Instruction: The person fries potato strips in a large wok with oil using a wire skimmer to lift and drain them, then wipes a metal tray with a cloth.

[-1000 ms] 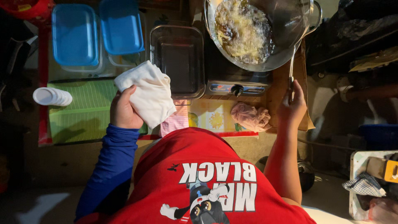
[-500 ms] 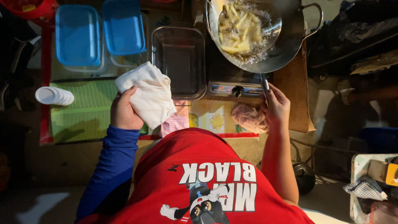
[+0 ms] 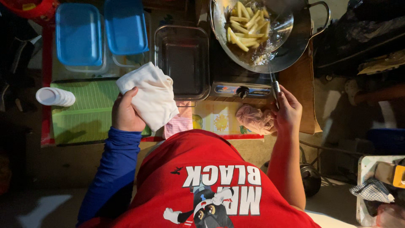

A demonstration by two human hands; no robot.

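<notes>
While the right hand [image 3: 287, 110] closes its grip on the skimmer handle [image 3: 275, 86], lifting fries [image 3: 244, 26] over the wok [image 3: 274, 46], and the left hand [image 3: 125, 112] clutches a white cloth [image 3: 149, 95], tilting could drip hot oil

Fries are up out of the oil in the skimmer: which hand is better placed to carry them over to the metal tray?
Right. The right hand grips the skimmer handle with the fries lifted over the wok. The left hand holds a white cloth beside the metal tray.
</notes>
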